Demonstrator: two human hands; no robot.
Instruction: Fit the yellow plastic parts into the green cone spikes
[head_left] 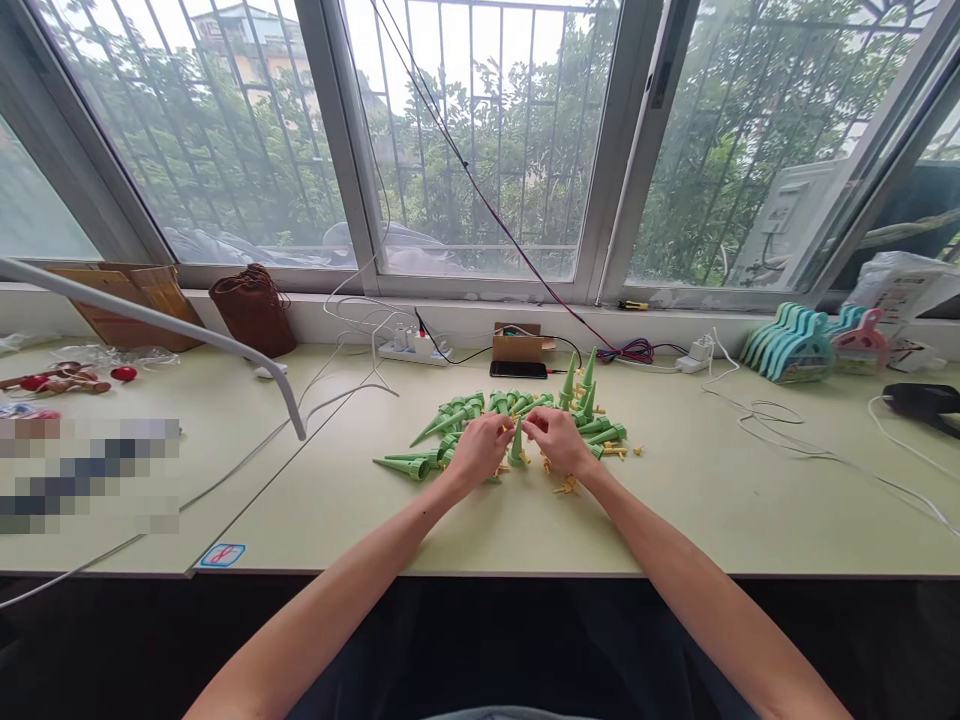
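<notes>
A green plastic plant-watering spike (517, 446) stands point up on the table between my two hands, with yellow at its base. My left hand (482, 446) is closed, its fingers curled beside the upper part of that spike. From the other side my right hand (561, 440) is closed too, its fingertips pinched close to the spike's tip. What either pinch holds is too small to make out. Around them lie several more green spikes (410, 463), some under or behind my hands. Small yellow valve pieces (567, 485) lie by my right wrist.
Behind the pile, a phone (518, 370) leans by a cardboard box (516, 346). Other spikes stand upright (568, 384) at the back right. A grey lamp arm (247, 352) reaches in from the left. Cables (795, 450) cross the right side, near teal plastic hangers (790, 345).
</notes>
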